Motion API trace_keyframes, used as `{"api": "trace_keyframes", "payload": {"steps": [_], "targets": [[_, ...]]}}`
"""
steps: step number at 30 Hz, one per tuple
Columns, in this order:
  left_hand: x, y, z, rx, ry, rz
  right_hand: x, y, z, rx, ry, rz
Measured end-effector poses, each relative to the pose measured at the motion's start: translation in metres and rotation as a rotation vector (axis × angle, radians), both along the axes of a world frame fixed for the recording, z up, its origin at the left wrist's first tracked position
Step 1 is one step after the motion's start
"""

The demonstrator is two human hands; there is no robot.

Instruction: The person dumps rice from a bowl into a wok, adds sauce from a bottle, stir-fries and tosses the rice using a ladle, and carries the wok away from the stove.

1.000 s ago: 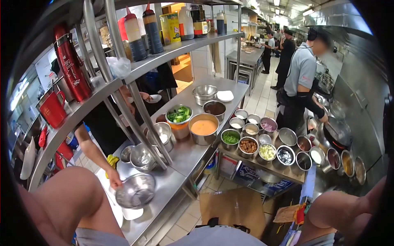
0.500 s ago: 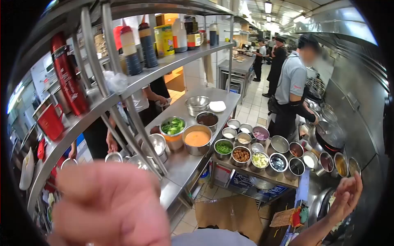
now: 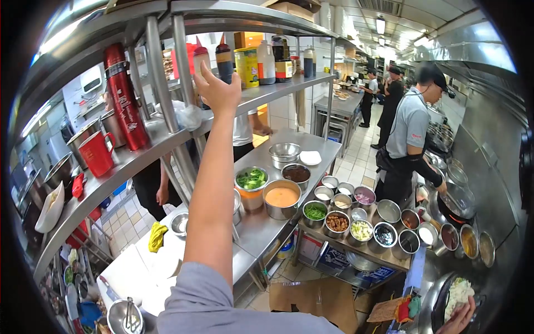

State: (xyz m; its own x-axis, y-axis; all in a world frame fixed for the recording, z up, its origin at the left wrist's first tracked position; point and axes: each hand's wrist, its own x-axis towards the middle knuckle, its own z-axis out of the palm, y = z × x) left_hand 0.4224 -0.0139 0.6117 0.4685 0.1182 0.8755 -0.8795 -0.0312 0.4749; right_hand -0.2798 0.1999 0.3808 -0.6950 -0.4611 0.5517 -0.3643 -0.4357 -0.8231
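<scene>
My left hand (image 3: 218, 92) is raised at the upper shelf, with its fingers spread around the front of a dark squeeze bottle (image 3: 224, 60); whether it touches the bottle is unclear. Beside that bottle are a lighter squeeze bottle (image 3: 200, 54) and a yellow can (image 3: 247, 67). My right hand (image 3: 459, 319) is low at the right edge, fingers together beside a dark pan (image 3: 440, 303) of pale, shredded-looking food (image 3: 459, 293). What those fingers hold is hard to make out.
Metal pots of ingredients stand on the steel counter (image 3: 250, 236) and the lower side table (image 3: 384, 253). A co-worker (image 3: 409, 122) is at a wok (image 3: 457, 200) on the right. A red flask (image 3: 125, 97) and red mug (image 3: 97, 153) stand on the curved shelf.
My left hand has gone from close before the camera up to the shelf bottles. My right hand has moved down to the pan, its fingers closing. The strainer seen earlier is out of sight.
</scene>
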Motion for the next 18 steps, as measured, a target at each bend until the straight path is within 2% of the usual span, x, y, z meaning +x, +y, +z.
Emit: {"api": "trace_keyframes", "payload": {"steps": [1,2,5,8,9,12,13,16,18], "targets": [[0.009,-0.003,0.002,0.05,0.179,0.074,0.0,0.006,0.001,0.036,0.035,-0.04],[0.019,-0.008,0.005,0.043,0.182,0.081,0.0,0.012,0.002,0.07,0.069,-0.082],[0.036,-0.012,0.011,0.133,0.442,0.058,-0.012,0.028,-0.001,0.107,0.018,-0.077],[0.055,-0.012,0.007,0.174,0.43,0.02,-0.004,0.041,0.01,0.074,-0.062,-0.083],[0.061,-0.014,0.004,0.18,0.393,0.058,-0.008,0.042,0.01,0.143,0.002,-0.217],[0.098,-0.03,-0.005,0.142,0.318,0.057,-0.017,0.047,0.006,0.072,-0.04,-0.137],[0.089,-0.023,0.003,0.12,0.333,-0.005,-0.026,0.051,0.003,0.118,0.05,-0.161],[0.085,-0.021,0.007,0.103,0.403,-0.06,-0.027,0.059,0.011,0.253,0.046,-0.257],[0.079,-0.017,0.003,0.081,0.354,0.006,-0.034,0.058,0.008,0.207,0.065,-0.221]]}}
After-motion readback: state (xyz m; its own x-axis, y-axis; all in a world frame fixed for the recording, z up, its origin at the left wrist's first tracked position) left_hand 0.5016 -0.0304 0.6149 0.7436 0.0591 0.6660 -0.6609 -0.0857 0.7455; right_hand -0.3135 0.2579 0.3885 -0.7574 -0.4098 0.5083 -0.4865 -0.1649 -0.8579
